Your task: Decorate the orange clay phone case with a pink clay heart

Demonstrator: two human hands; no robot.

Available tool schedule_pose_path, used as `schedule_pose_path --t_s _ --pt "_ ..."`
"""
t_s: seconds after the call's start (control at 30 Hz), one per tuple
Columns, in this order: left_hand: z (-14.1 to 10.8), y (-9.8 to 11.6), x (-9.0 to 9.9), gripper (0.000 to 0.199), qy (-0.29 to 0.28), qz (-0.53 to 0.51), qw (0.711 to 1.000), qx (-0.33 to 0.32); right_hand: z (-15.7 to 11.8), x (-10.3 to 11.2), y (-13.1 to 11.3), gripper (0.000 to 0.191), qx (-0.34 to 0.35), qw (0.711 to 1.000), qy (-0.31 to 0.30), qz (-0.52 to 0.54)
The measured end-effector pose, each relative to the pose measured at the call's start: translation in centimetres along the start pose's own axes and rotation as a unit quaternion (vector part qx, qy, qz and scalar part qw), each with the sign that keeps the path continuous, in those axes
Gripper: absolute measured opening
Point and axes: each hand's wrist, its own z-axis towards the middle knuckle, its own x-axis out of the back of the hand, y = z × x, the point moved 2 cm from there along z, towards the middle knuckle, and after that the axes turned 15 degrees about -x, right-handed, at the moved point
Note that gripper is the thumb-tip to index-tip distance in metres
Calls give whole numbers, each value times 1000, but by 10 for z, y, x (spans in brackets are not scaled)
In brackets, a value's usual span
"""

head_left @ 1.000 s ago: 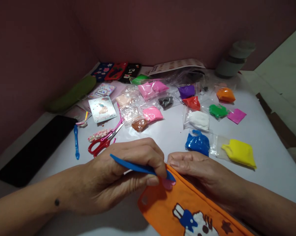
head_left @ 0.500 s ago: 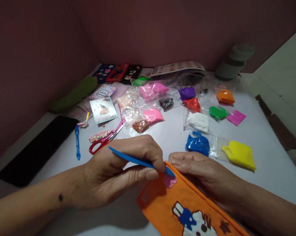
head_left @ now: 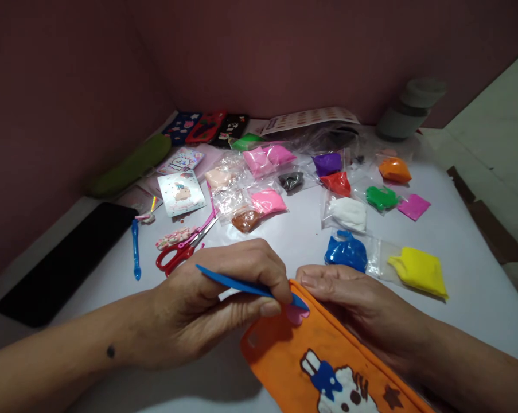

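Observation:
My left hand (head_left: 228, 301) pinches a blue modelling tool (head_left: 237, 283), its tip resting on a small pink heart-shaped clay piece (head_left: 297, 315). That piece lies near the far corner of an orange clay-covered phone case (head_left: 284, 355), which also bears a white and blue character (head_left: 340, 384) and a brown star (head_left: 392, 396). My right hand (head_left: 353, 304) is closed around the case's far long edge; some of its fingers are hidden behind the case. The case is tilted and cut off by the bottom of the view.
Red-handled scissors (head_left: 185, 252) and a second blue tool (head_left: 135, 249) lie to the left, near a black slab (head_left: 65, 264). Clay packets, including blue (head_left: 346, 252), yellow (head_left: 420, 269) and white (head_left: 348, 214), spread across the table. A bottle (head_left: 407, 109) stands at the back right.
The blue tool and my left hand have shifted slightly right and down over the pink heart. My right hand and the case have hardly moved.

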Motion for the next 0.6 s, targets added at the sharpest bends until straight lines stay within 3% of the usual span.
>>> schedule_pose_path --t_s 0.2,0.3,0.43,0.53,0.6 --pt "-4 -2 3 11 53 -57 995 68 0 -1 1 23 3 1000 -6 13" --pt "-6 -8 7 15 164 -91 980 74 0 -2 0 24 4 1000 -13 18" --pt "-6 -19 11 27 328 -148 930 72 0 -1 1 24 6 998 -37 51" --pt "-4 -27 11 25 355 -194 902 152 0 -2 0 22 20 995 -58 78" --pt "-4 -32 8 23 330 -207 895 217 1 -2 0 19 25 995 -52 83"
